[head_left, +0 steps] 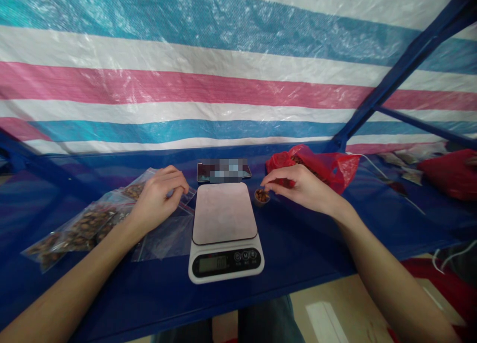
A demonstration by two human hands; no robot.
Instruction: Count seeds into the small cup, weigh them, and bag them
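- The left hand (158, 196) is curling its fingers and pinching the top edge of an empty clear zip bag (166, 234), which is lying flat on the blue table (298, 243) just left of the scale
- The right hand (301, 186) is gripping a small cup (262, 196) of brown pieces at its rim, fingertips bent over it, the cup sitting on the table just beside the scale's far right corner
- The white digital scale (224, 231) is resting between both hands, its platform bare and its display lit
- Filled clear bags (80, 226) of brown pieces are lying left of the left hand
- A red plastic bag (320, 167) is sitting just behind the right hand
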